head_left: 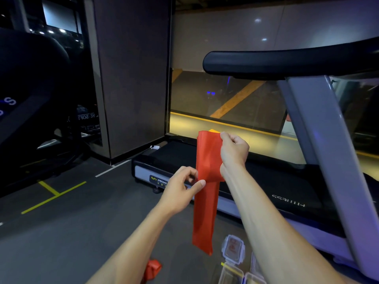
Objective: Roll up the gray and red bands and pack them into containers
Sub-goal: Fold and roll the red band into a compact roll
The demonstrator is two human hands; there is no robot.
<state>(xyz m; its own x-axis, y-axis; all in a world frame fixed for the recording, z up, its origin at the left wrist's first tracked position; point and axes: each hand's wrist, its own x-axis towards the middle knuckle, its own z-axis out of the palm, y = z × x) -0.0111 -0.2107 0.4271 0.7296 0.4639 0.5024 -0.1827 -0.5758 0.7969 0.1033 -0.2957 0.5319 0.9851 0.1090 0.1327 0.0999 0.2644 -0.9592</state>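
Note:
A long red band (206, 193) hangs in front of me, folded over at the top. My right hand (233, 149) pinches its upper fold at chest height. Lower down, my left hand (182, 191) pinches the band's left edge between thumb and fingers. The band's free end dangles near the floor. Another red band (152, 268) lies crumpled on the floor behind my left forearm. Clear plastic containers sit on the floor at the bottom: one with a lid (233, 250) and two open ones (231, 273), partly hidden by my right arm. No gray band is in view.
A treadmill (256, 181) runs across the right side, its grey upright (320, 140) and black handrail (266, 62) close to my right arm. A pillar (131, 78) stands behind. Grey gym floor with yellow lines (53, 193) spreads to the left, where dark exercise equipment stands.

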